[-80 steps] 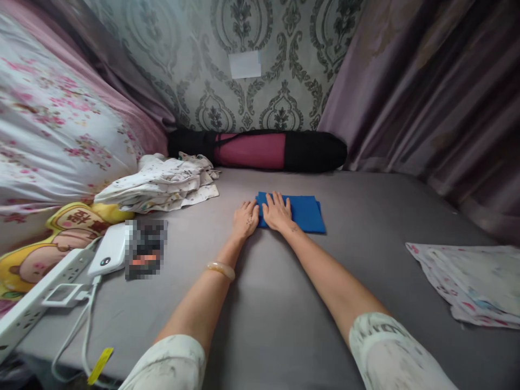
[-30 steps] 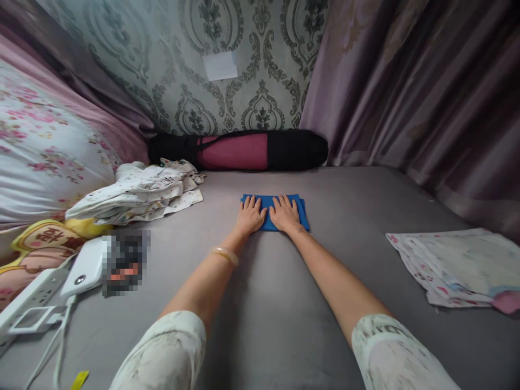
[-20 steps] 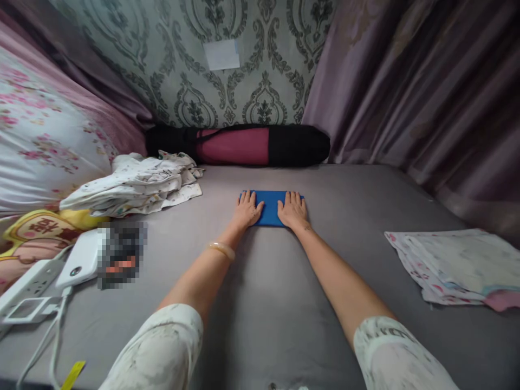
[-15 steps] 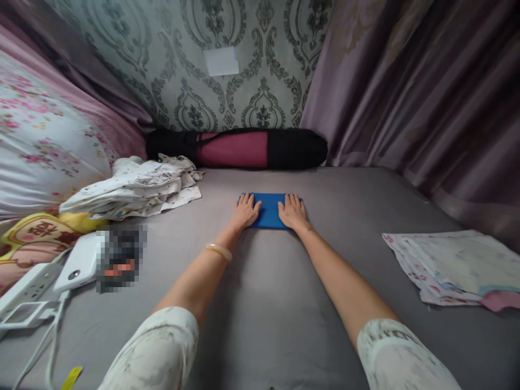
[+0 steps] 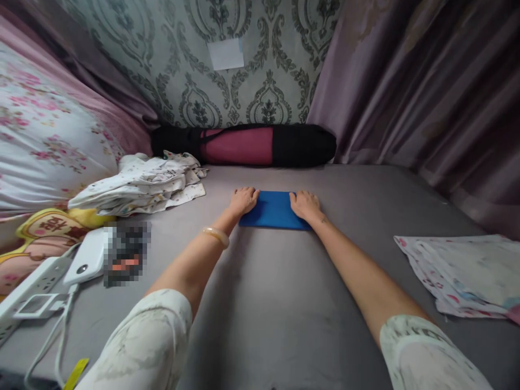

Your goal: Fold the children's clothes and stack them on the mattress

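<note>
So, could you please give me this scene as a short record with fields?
surface: grey bed
cloth: blue cloth, folded, flat, mid-bed
left hand: on the cloth's left end, fingers curled
right hand: on its right end
grip: unclear for both
behind: black-and-pink roll by the wall
left: heap of white clothes; power strip
right: printed cloths, flat

One folded blue cloth point(image 5: 274, 210); one black-and-maroon rolled bag point(image 5: 244, 145); one heap of white printed garments point(image 5: 146, 184); one stack of pale printed cloths point(image 5: 467, 268); one white power strip point(image 5: 38, 272).
</note>
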A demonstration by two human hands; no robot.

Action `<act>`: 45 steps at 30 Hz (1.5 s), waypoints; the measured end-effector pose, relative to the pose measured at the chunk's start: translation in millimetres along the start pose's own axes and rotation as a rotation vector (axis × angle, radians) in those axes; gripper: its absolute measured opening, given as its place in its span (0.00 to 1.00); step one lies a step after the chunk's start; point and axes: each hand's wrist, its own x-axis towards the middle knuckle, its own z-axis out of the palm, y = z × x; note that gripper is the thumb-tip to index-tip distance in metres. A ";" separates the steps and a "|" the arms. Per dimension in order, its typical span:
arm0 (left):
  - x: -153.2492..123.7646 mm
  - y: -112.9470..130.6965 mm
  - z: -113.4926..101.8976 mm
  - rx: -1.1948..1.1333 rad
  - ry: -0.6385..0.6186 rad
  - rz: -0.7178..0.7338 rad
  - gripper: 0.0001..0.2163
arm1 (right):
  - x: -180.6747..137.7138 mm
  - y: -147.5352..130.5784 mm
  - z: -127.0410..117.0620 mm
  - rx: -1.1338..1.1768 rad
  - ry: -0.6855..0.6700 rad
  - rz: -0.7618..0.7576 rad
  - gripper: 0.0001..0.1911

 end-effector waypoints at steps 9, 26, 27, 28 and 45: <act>50.6 -18.9 -18.2 -0.122 -0.266 -0.055 0.13 | 55.7 28.1 -0.8 0.022 -0.200 -0.118 0.19; 46.7 -16.7 -29.7 -0.358 -0.305 -0.076 0.10 | 60.8 28.5 -22.6 0.157 -0.295 -0.107 0.13; 44.3 -16.7 -34.3 -0.368 -0.290 -0.071 0.11 | 57.9 30.7 -27.1 0.172 -0.275 -0.125 0.14; 42.0 -16.8 -39.7 -0.385 -0.277 -0.064 0.12 | 54.7 32.8 -32.4 0.191 -0.255 -0.144 0.15; -93.7 -7.1 -85.9 -0.093 0.232 0.541 0.10 | -82.7 38.2 -82.2 0.082 0.182 -0.681 0.15</act>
